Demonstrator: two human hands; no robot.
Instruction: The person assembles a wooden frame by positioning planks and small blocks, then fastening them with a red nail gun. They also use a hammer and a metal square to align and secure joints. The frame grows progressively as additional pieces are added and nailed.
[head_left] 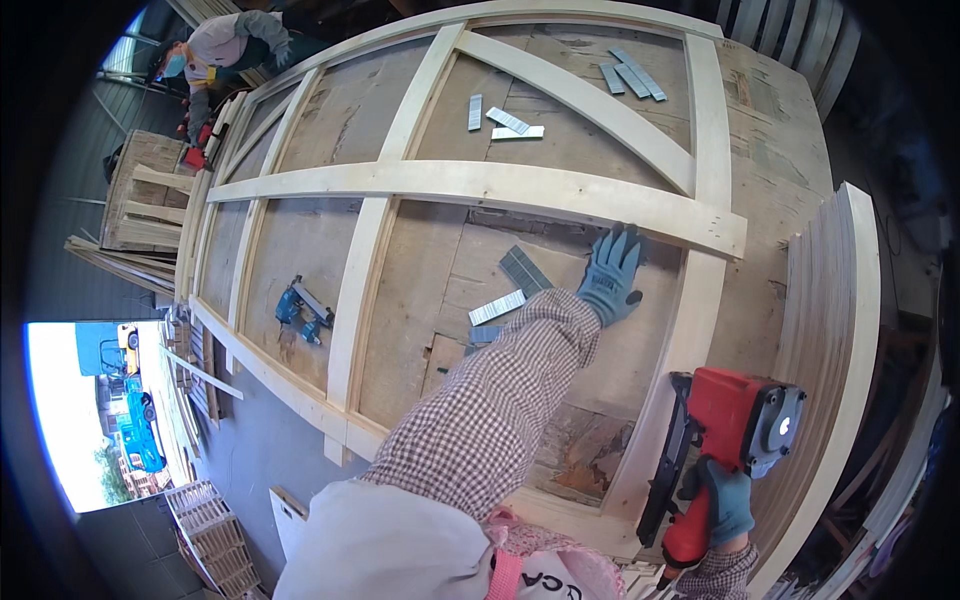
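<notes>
Lower right, my right hand [730,502] is gripping a nailer [725,412]; mid-frame, my left hand [608,277], unclenched, is resting by a beam [480,182].

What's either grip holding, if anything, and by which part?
The right grip holds the red nail gun by its handle; the left grip, spread open, holds nothing.

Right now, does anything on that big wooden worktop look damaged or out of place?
Yes: left of the red nail gun, the worktop has a dark, ragged patch where its surface looks torn away. Loose strips lie scattered at odd angles inside the pale frame.
</notes>
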